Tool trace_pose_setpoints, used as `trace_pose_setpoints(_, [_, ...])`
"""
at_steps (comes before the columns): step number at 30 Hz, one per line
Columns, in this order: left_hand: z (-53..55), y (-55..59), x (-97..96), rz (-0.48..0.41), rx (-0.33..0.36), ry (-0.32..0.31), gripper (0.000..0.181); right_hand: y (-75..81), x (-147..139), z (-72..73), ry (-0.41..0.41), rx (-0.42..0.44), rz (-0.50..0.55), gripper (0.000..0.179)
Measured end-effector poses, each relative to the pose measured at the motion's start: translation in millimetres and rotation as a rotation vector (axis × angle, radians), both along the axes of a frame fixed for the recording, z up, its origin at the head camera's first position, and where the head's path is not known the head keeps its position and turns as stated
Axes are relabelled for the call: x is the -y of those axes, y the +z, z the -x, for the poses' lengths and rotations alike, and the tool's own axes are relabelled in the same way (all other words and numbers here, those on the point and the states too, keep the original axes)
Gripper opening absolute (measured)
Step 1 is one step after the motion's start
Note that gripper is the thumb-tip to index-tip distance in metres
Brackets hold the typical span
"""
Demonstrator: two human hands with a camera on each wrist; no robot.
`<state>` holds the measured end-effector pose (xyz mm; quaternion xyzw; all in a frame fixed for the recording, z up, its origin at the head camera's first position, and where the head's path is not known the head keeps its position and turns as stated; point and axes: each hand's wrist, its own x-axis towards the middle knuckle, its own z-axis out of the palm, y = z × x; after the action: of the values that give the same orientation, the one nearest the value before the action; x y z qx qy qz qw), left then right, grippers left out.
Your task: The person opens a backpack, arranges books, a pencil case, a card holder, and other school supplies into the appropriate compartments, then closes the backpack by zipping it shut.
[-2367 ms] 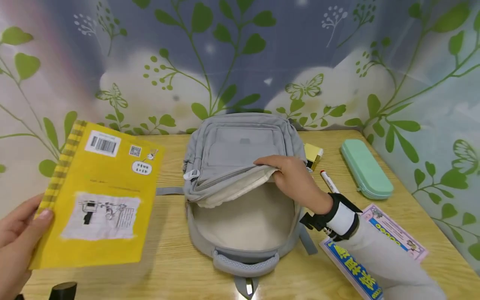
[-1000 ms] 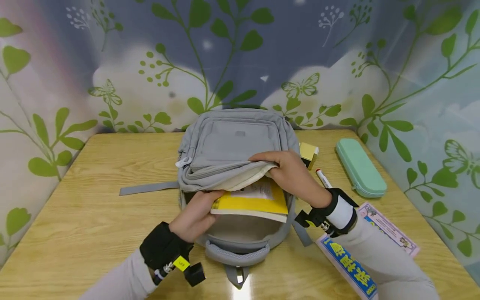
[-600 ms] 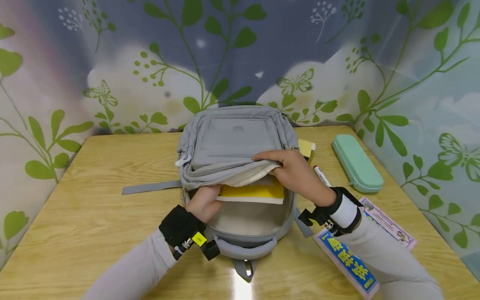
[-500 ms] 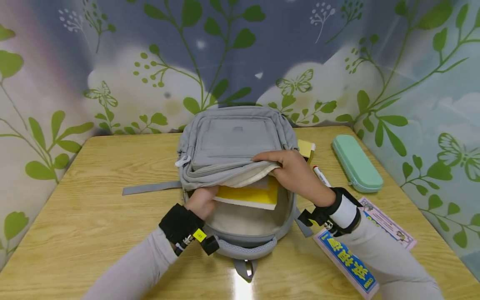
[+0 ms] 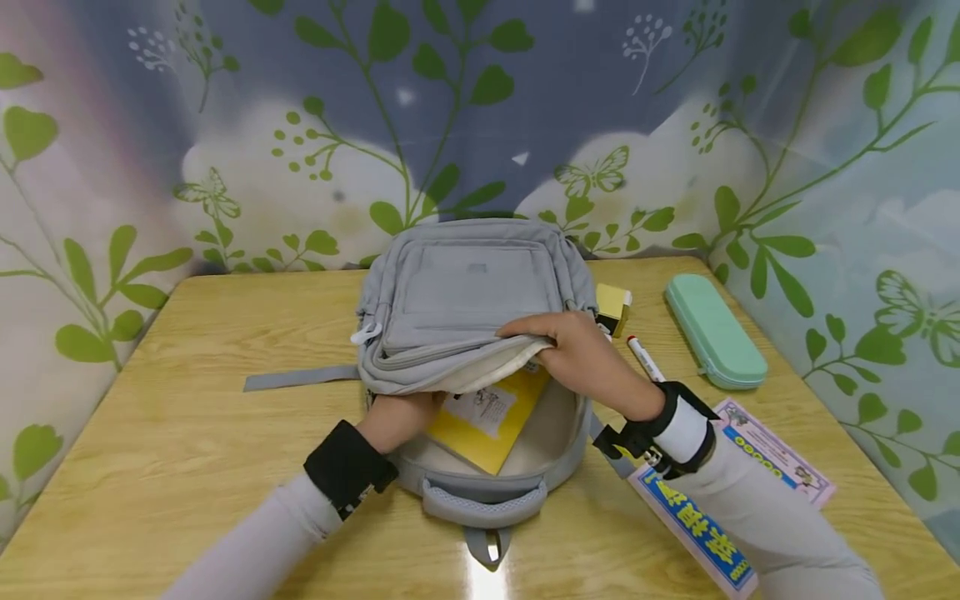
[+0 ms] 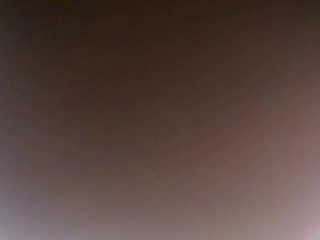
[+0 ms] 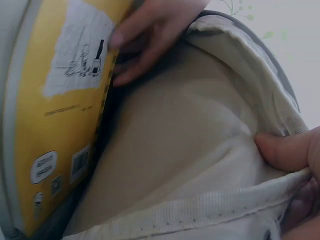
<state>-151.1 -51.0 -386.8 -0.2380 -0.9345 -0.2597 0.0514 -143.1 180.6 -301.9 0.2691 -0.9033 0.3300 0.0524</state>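
A grey backpack (image 5: 480, 292) lies on the table, its main compartment unzipped and its front panel partly lifted. My right hand (image 5: 581, 358) pinches the panel's edge; in the right wrist view its thumb (image 7: 285, 150) presses the cream lining. My left hand (image 5: 401, 417) reaches into the opening, fingers hidden under the panel in the head view. Inside lies a yellow notebook (image 5: 468, 446) with a barcode and a white printed patch. The right wrist view shows the left hand (image 7: 155, 37) with thumb and finger at the notebook's (image 7: 70, 117) bound edge. The left wrist view is dark and blurred.
Right of the backpack are a small yellow-and-black box (image 5: 613, 307), a red-tipped marker (image 5: 645, 358) and a mint-green pencil case (image 5: 716, 333). Two printed books or cards, one blue and pink (image 5: 693, 529), lie partly under the right forearm. A strap (image 5: 300, 377) extends left.
My left hand has brought the notebook from the left into the backpack. Over the last half second the notebook has turned, its corner now pointing toward the handle. The right hand keeps holding the panel.
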Motion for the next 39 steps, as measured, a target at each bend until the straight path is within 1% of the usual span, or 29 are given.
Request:
trace_pose_setpoints(1, [-4.4, 3.2, 2.3, 0.031, -0.032, -0.069, 0.042, -0.5, 0.3, 0.2, 0.001, 0.004, -0.004, 0.052])
trace_pose_setpoints(2, [-9.2, 8.0, 4.2, 0.078, -0.039, -0.136, 0.046, -1.0, 0.2, 0.6, 0.001, 0.008, -0.006, 0.052])
trace_pose_setpoints(4, [-19.1, 21.9, 8.9, 0.165, 0.003, -0.307, 0.047, -2.2, -0.4, 1.8, 0.003, 0.013, -0.008, 0.051])
trace_pose_setpoints(5, [-23.5, 30.3, 10.4, 0.185, 0.064, -0.382, 0.048, -2.7, -0.7, 2.3, 0.007, 0.011, -0.013, 0.051])
trace_pose_setpoints(6, [-27.6, 39.0, 12.0, 0.186, 0.103, -0.462, 0.048, -3.4, -1.1, 3.0, 0.012, 0.008, -0.018, 0.049])
trace_pose_setpoints(7, [-31.5, 46.8, 13.3, 0.166, 0.122, -0.526, 0.045, -4.1, -1.6, 3.8, 0.018, 0.004, -0.022, 0.048])
trace_pose_setpoints(8, [-35.6, 53.8, 13.8, 0.109, 0.147, -0.566, 0.039, -4.9, -2.2, 4.4, 0.023, 0.001, -0.026, 0.047])
trace_pose_setpoints(9, [-38.8, 59.3, 14.0, 0.033, 0.127, -0.604, 0.033, -5.8, -2.8, 4.9, 0.026, -0.004, -0.030, 0.046])
trace_pose_setpoints(10, [-41.3, 63.1, 13.6, -0.050, 0.078, -0.615, 0.027, -6.8, -3.3, 5.3, 0.027, -0.009, -0.036, 0.044])
trace_pose_setpoints(11, [-42.8, 65.8, 12.8, -0.114, 0.002, -0.604, 0.022, -7.7, -3.7, 5.4, 0.028, -0.011, -0.037, 0.043])
trace_pose_setpoints(12, [-43.3, 66.1, 12.1, -0.149, -0.118, -0.570, 0.020, -8.5, -4.0, 5.5, 0.027, -0.012, -0.034, 0.043])
trace_pose_setpoints(13, [-42.5, 64.5, 11.2, -0.168, -0.224, -0.510, 0.023, -9.4, -4.4, 5.3, 0.026, -0.012, -0.029, 0.043])
trace_pose_setpoints(14, [-40.8, 61.7, 10.6, -0.163, -0.304, -0.442, 0.032, -10.4, -4.7, 5.0, 0.024, -0.012, -0.026, 0.043])
trace_pose_setpoints(15, [-38.2, 57.6, 10.4, -0.131, -0.361, -0.374, 0.044, -11.6, -5.0, 4.7, 0.026, -0.013, -0.023, 0.043])
trace_pose_setpoints(17, [-31.9, 47.1, 11.1, -0.005, -0.422, -0.273, 0.066, -14.4, -5.8, 2.6, 0.042, -0.019, -0.026, 0.045])
trace_pose_setpoints(18, [-29.2, 41.3, 11.9, 0.056, -0.420, -0.248, 0.073, -16.1, -6.7, 1.1, 0.056, -0.017, -0.033, 0.046])
trace_pose_setpoints(19, [-26.8, 35.8, 12.5, 0.103, -0.404, -0.241, 0.075, -18.2, -7.6, -0.7, 0.076, -0.019, -0.050, 0.046])
trace_pose_setpoints(21, [-23.9, 26.5, 13.5, 0.164, -0.378, -0.254, 0.067, -23.2, -11.0, -5.0, 0.126, -0.011, -0.106, 0.043])
trace_pose_setpoints(23, [-23.7, 21.0, 14.1, 0.185, -0.348, -0.266, 0.051, -27.8, -16.5, -9.8, 0.197, 0.039, -0.169, 0.039])
trace_pose_setpoints(24, [-24.2, 19.3, 14.4, 0.178, -0.324, -0.271, 0.045, -30.2, -20.6, -11.5, 0.228, 0.075, -0.203, 0.040])
trace_pose_setpoints(26, [-25.8, 18.1, 15.6, 0.164, -0.285, -0.271, 0.038, -32.4, -31.8, -14.6, 0.270, 0.161, -0.248, 0.048])
trace_pose_setpoints(27, [-26.6, 17.9, 16.5, 0.162, -0.269, -0.266, 0.035, -32.2, -39.1, -15.3, 0.275, 0.193, -0.269, 0.052])
trace_pose_setpoints(28, [-27.4, 18.0, 17.5, 0.161, -0.254, -0.262, 0.034, -30.6, -47.5, -15.6, 0.269, 0.217, -0.286, 0.057])
trace_pose_setpoints(30, [-28.3, 17.8, 19.8, 0.168, -0.230, -0.257, 0.035, -27.0, -67.9, -13.4, 0.233, 0.199, -0.317, 0.059])
trace_pose_setpoints(32, [-28.7, 17.2, 22.0, 0.179, -0.215, -0.250, 0.037, -20.1, -90.0, -10.5, 0.164, 0.192, -0.362, 0.056])
trace_pose_setpoints(34, [-28.8, 16.0, 24.0, 0.186, -0.204, -0.242, 0.039, -13.8, -110.4, -7.7, 0.106, 0.225, -0.424, 0.053])
trace_pose_setpoints(35, [-28.9, 15.3, 24.8, 0.188, -0.200, -0.239, 0.039, -12.6, -119.6, -6.9, 0.087, 0.261, -0.452, 0.052])
trace_pose_setpoints(37, [-29.2, 13.9, 26.0, 0.187, -0.199, -0.233, 0.040, -12.6, -132.5, -8.0, 0.061, 0.382, -0.514, 0.054])
trace_pose_setpoints(39, [-29.5, 12.5, 26.8, 0.187, -0.203, -0.230, 0.040, -19.8, -140.1, -11.3, 0.087, 0.484, -0.547, 0.056])
